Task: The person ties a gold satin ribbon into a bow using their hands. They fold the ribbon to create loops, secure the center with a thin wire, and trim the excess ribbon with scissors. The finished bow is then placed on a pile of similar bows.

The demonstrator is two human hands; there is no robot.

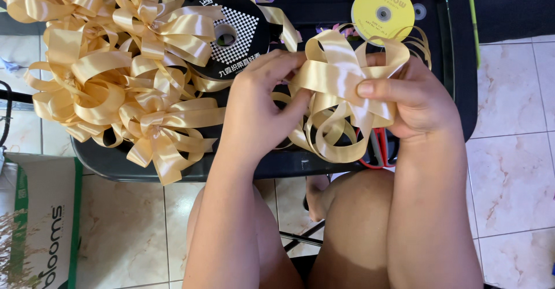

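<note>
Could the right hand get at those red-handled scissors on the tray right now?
Probably not straight away. The right hand pinches the gold ribbon bow together with the left hand, and the red-handled scissors lie mostly hidden under that bow's loops.

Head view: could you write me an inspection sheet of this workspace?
Surface: black tray on the lap.
Job's things: gold ribbon bow, half formed, held by both hands.
Clutter: pile of finished bows; black spool; yellow spool; red-handled scissors under the bow.
Hands: left hand pinches the loops; right hand grips the middle.
Cables: nothing seen.
Surroundings: tiled floor; green and white box at the left.
</note>
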